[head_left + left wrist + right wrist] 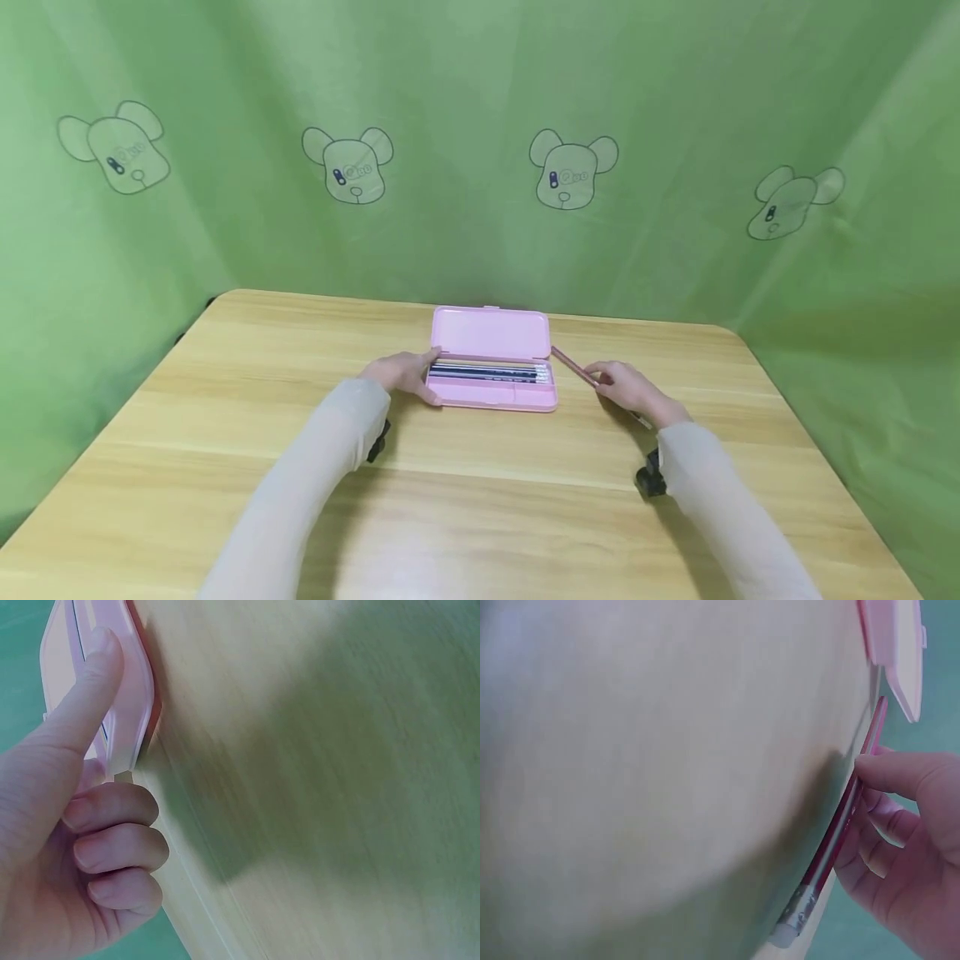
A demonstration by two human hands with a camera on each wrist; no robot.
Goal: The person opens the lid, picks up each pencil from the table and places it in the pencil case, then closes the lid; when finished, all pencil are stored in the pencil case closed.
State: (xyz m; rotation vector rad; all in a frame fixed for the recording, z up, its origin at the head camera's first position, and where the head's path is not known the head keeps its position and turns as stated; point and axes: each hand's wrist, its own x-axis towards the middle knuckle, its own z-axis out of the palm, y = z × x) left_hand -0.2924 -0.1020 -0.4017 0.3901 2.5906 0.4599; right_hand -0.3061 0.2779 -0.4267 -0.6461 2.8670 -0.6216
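A pink pencil case (472,393) stands open near the table's far edge, its lid (491,332) tipped back. Several dark pencils (483,372) with pale ends lie side by side in its rear compartment. My left hand (399,372) grips the case's left end; in the left wrist view the thumb (90,690) lies along the case while the lower fingers curl. To the right of the case, my right hand (632,390) pinches a dark red pencil (832,844) between thumb and fingers. Its white eraser (784,935) points back toward the wrist, the other end toward the case.
The wooden table (480,500) has rounded far corners. A green curtain (465,250) with bear-head drawings hangs behind and around it. Small black devices (651,477) sit under both wrists.
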